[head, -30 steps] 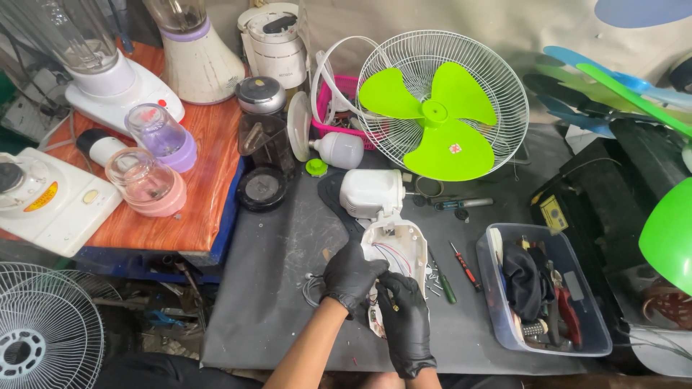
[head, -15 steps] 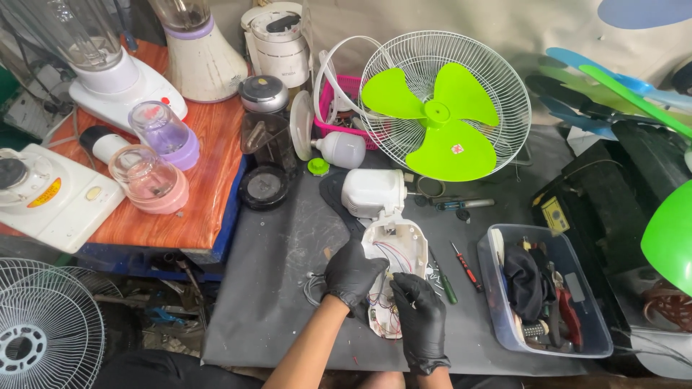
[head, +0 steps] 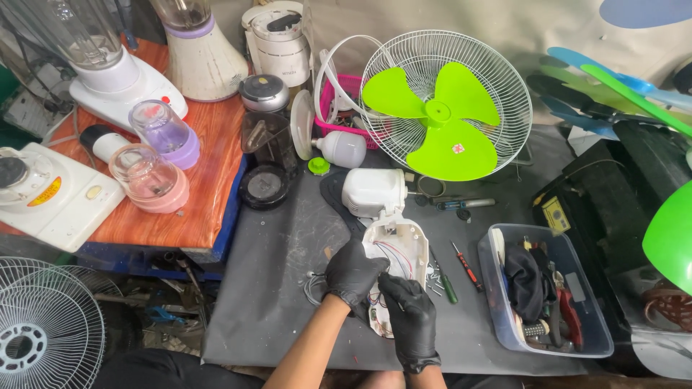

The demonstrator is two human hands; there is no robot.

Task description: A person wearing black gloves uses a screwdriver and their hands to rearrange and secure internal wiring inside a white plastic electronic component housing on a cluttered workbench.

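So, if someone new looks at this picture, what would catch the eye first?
Most likely the bright green fan blade in its white wire guard, standing at the back of the grey bench. Next, at the bottom centre, the two black-gloved hands: the left hand and right hand rest on an opened white fan housing with thin wires showing inside. Blenders crowd the wooden top at the left.
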